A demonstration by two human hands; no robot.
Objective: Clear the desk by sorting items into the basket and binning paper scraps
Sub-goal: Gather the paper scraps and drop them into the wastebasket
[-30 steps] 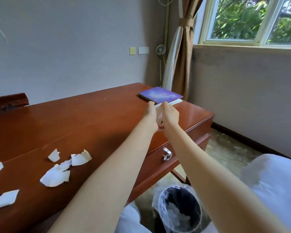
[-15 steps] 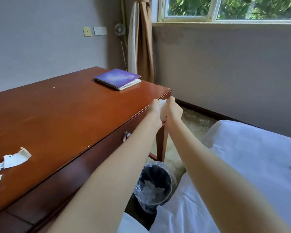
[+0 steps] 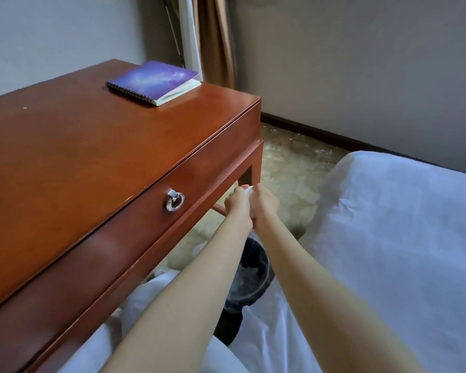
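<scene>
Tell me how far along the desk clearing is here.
Done: the black plastic-lined waste bin already holds white scraps. In hand: the left hand and right hand together grip a crumpled white paper scrap just off the red-brown wooden desk, with the bin under the forearms. Left: the purple spiral-bound notebook lies on the desk; no basket is in view.

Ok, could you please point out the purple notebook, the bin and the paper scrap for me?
purple notebook [image 3: 154, 79]: head view, on the middle of its cover.
bin [image 3: 262, 261]: head view, on its dark inner wall near the right rim.
paper scrap [image 3: 249, 190]: head view, on its white tip.
</scene>
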